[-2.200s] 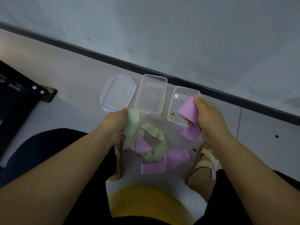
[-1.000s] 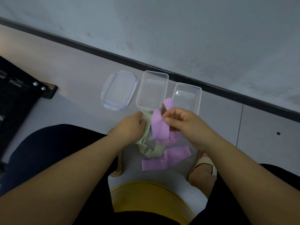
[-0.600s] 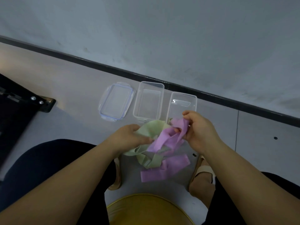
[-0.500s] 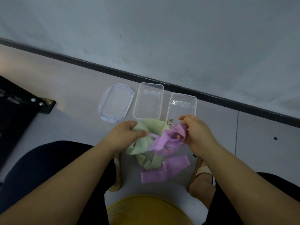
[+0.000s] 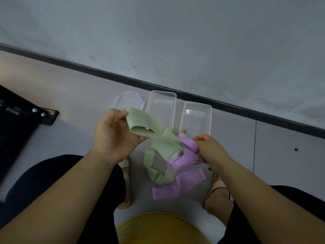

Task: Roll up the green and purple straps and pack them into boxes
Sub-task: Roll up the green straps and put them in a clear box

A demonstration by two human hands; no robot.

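Nearest you, the rounded yellow seat (image 5: 163,228) edges into view between your dark-trousered legs. Your sandals (image 5: 127,182) stand apart on the pale grey tiled floor (image 5: 281,164).

Between your feet one end of the purple strap (image 5: 179,187) lies flat on the floor. The green strap (image 5: 163,140) hangs in a loop that rests across it. Above that, your right hand (image 5: 209,148) has its grip closed on a bunched part of the purple strap, pinched between fingertips and thumb. Your left hand (image 5: 114,136), held higher and to the left, has its grip closed round a folded end of the green strap. The two straps cross and touch just left of your right hand.

Beyond the hands, two clear boxes stand side by side on the floor, the left box (image 5: 162,92) and the right box (image 5: 197,103), both open. A clear lid (image 5: 128,101) lies just left of them. A black frame (image 5: 15,124) with bolts sits at far left. A black skirting strip (image 5: 123,79) runs behind the boxes, below a scuffed grey wall (image 5: 175,41).
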